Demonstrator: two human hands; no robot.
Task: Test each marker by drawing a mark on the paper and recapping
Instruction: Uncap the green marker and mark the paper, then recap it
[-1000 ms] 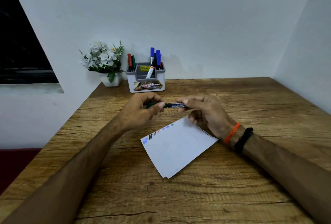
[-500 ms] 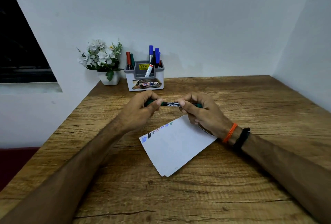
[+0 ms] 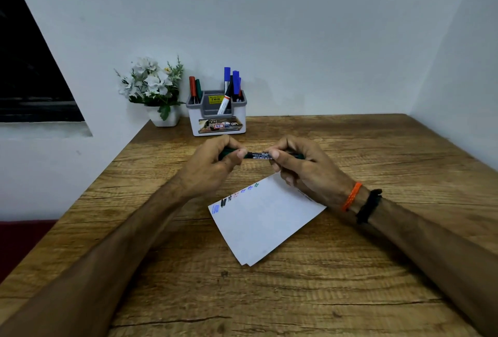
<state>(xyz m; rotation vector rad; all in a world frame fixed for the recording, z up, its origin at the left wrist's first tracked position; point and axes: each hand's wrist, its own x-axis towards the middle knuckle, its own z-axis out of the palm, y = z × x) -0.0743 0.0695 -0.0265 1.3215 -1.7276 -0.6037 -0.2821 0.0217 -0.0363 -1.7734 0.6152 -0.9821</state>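
Observation:
A green marker [image 3: 258, 155] lies level between both hands, above the far corner of the white paper [image 3: 265, 222]. My left hand [image 3: 213, 165] pinches its green cap end. My right hand [image 3: 305, 168] grips the barrel's other end. I cannot tell whether the cap is fully seated. A row of small coloured marks runs along the paper's far left edge. The grey and white holder [image 3: 217, 118] at the back holds red, green, blue and black-and-white markers.
A white pot of white flowers [image 3: 153, 89] stands left of the holder by the wall. The wooden table [image 3: 296, 296] meets walls behind and on the right; its left edge drops off.
Both hands with the marker have stayed above the paper's far corner. The hands have closed slightly toward each other along the marker.

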